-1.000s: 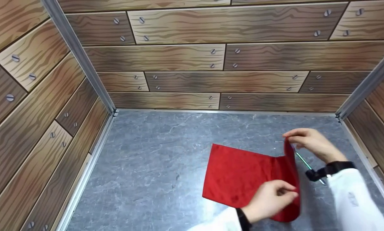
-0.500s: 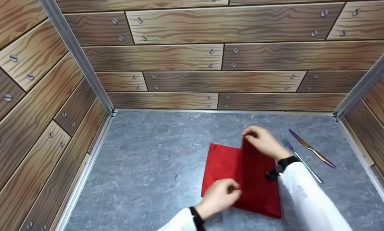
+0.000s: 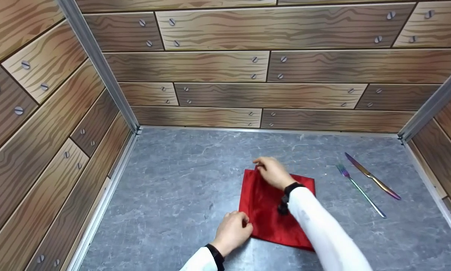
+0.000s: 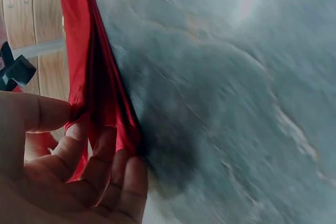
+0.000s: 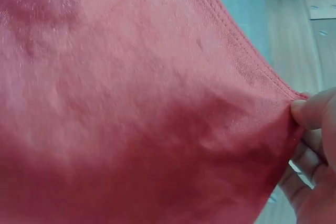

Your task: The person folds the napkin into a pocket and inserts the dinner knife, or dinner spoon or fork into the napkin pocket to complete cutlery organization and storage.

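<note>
"Red cloth on my head view, folded over on the grey table, right of centre. A narrow strip of the lower layer shows along its left side."

"Hands?"

"Right hand reaches across the cloth and pinches the upper layer near its far left corner. Left hand sits at the near left corner; its grip I can't tell from here."

"What else is out there?"

"Fork and knife, side by side on the table, well to the right of the cloth, the fork nearer to it."

"Left wrist, go."

"There's the grip! Thumb and fingertips pinch the cloth's edge, and I see several layers bunched together."

"Right wrist?"

"Red nearly fills my picture. One stitched hem slants down to a corner, squeezed between thumb and fingers, the fabric pulled into creases there."
</note>
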A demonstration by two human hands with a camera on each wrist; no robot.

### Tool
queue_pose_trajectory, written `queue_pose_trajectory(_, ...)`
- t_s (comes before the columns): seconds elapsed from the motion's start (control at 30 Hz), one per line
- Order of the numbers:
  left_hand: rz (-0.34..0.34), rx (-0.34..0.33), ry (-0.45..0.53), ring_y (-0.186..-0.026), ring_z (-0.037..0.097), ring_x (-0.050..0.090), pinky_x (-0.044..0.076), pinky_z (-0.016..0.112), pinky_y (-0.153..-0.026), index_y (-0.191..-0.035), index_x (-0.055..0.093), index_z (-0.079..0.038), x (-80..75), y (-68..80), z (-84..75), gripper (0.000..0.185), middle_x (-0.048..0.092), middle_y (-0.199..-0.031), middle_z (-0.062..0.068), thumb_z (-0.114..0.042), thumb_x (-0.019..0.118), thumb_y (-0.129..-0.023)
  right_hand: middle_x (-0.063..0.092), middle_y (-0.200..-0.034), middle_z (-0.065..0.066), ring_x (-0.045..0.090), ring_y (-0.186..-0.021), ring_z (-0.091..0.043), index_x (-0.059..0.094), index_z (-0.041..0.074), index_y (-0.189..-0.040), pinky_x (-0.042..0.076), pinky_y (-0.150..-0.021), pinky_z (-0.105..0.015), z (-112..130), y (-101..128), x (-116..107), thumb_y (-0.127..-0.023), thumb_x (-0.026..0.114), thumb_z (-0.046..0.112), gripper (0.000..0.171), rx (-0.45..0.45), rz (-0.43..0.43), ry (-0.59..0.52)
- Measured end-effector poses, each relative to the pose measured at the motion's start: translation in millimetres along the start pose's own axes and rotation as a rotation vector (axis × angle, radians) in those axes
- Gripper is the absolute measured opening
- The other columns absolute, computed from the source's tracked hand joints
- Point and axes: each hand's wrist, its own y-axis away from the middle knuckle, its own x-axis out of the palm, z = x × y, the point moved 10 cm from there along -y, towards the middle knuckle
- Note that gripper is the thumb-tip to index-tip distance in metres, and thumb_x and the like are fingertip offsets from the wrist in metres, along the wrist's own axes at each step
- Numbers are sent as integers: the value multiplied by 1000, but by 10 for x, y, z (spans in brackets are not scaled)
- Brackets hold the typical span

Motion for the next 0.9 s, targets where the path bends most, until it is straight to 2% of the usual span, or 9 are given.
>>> queue_pose_trajectory(0.13,-3,-10,10,-79,18,51,44,30,-71,-79,65,-15,-36,2,62,6,60,-80,-3,-19,67,-83,75,-116,-15,69,-112,-32,70,5,-126,55,-99,-49,-23,-62,219,-99,58,3,30,38,56,-23)
queue_pose_trajectory(0.33,13,-10,52,-72,11,51,43,25,-66,-76,63,-15,-67,-25,134,6,56,-76,-6,-15,66,-82,76,-112,-11,71,-107,-28,71,8,-126,56,-97,-46,-106,-118,390,-98,60,4,30,93,68,-79)
queue_pose_trajectory(0.53,28,-30,95,-69,7,48,43,24,-63,-75,61,-15,-106,-23,231,6,54,-75,-7,-15,65,-80,76,-100,-4,69,-96,-21,73,12,-123,53,-91,-42,-195,-142,412,-96,64,6,29,177,17,-137)
queue_pose_trajectory(0.7,35,-40,100,-67,8,47,43,24,-62,-75,61,-14,-121,-3,289,6,54,-73,-7,-12,65,-79,78,-102,-7,70,-102,-25,74,11,-119,53,-95,-45,-184,-151,404,-96,67,8,24,197,-10,-172)
queue_pose_trajectory(0.9,12,-18,68,-67,8,48,43,24,-62,-77,62,-11,-141,-7,320,7,53,-70,-7,-8,66,-82,76,-105,-10,69,-103,-28,73,10,-116,53,-96,-47,-178,-176,419,-96,67,11,21,214,-16,-146)
